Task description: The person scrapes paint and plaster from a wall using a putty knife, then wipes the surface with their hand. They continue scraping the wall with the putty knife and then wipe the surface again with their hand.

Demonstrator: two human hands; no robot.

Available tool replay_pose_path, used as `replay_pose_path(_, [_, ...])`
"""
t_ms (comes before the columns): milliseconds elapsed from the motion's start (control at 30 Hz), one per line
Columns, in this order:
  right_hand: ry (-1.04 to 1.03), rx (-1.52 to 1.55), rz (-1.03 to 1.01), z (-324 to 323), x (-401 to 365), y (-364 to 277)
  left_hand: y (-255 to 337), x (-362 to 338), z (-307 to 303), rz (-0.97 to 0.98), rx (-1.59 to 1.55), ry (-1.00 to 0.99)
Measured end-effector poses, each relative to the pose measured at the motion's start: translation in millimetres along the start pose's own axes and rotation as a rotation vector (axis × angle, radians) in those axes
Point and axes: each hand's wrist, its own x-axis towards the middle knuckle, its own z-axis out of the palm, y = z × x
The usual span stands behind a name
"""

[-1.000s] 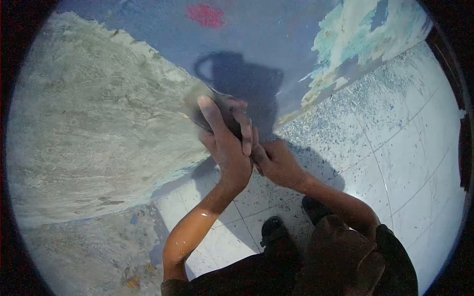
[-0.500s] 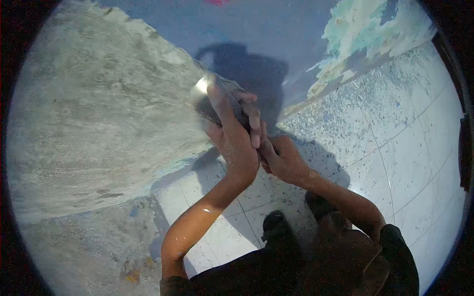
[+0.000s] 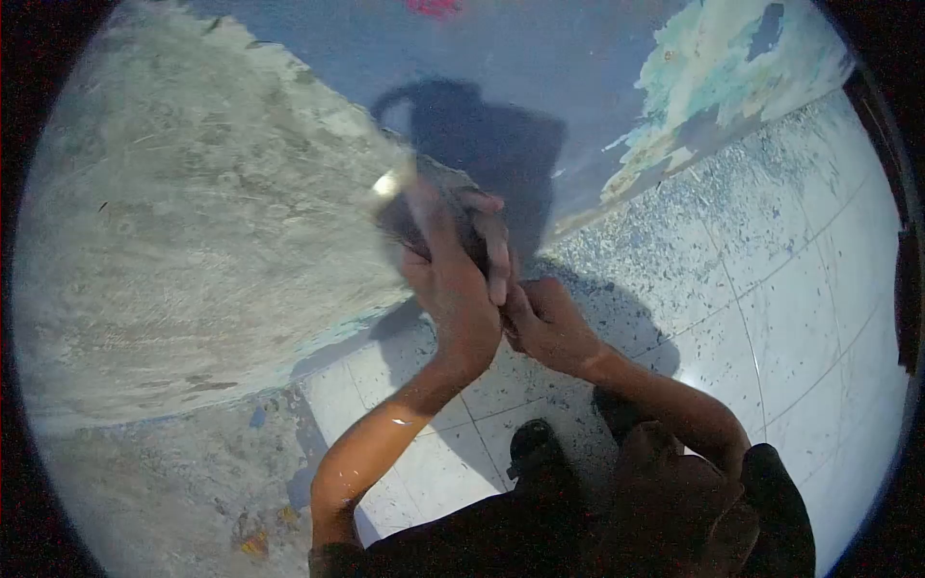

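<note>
A scraper with a dark, flat blade [image 3: 409, 220] rests against the wall at the border of its bare grey part and its blue paint [image 3: 588, 58]. Its front corner shines and is blurred by motion. My left hand [image 3: 455, 279] lies over the blade, thumb and fingers bent around it and pressing it. Lower and to the right, my right hand [image 3: 554, 326] is closed, apparently around the scraper's handle, which its fingers mostly hide.
The bare grey wall surface [image 3: 193, 250] fills the left. Pale green patches [image 3: 689, 87] show at the upper right. Paint flakes [image 3: 665, 260] litter the white tiled floor [image 3: 809, 318]. My shoe [image 3: 535, 448] stands below the hands, and a rough grey floor patch [image 3: 183, 482] lies lower left.
Both hands and the scraper have shifted slightly down towards my body. The grip of both hands looks the same.
</note>
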Motion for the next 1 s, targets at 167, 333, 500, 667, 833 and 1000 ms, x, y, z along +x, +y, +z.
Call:
replay_pose_path(167, [-0.049,0.023,0.082,-4,-5,0,-5,-6,-3,-0.017,0.0,0.006])
replay_pose_path(333, [-0.01,0.037,0.129,-1,-14,19,-12,-11,-2,-0.022,0.041,0.07])
replay_pose_path(500, [0.022,-0.023,0.001,2,-3,-1,-3,-5,-4,0.056,0.061,0.017])
replay_pose_path(667, [-0.009,0.067,0.078,0,-8,3,7,-10,12,-0.014,0.065,0.157])
replay_pose_path(833, [0.0,-0.009,-0.01,-5,4,3,11,4,6,0.086,0.009,0.009])
replay_pose_path(1000, [-0.011,-0.043,-0.026,-6,-1,-23,26,-2,7,0.066,-0.024,-0.029])
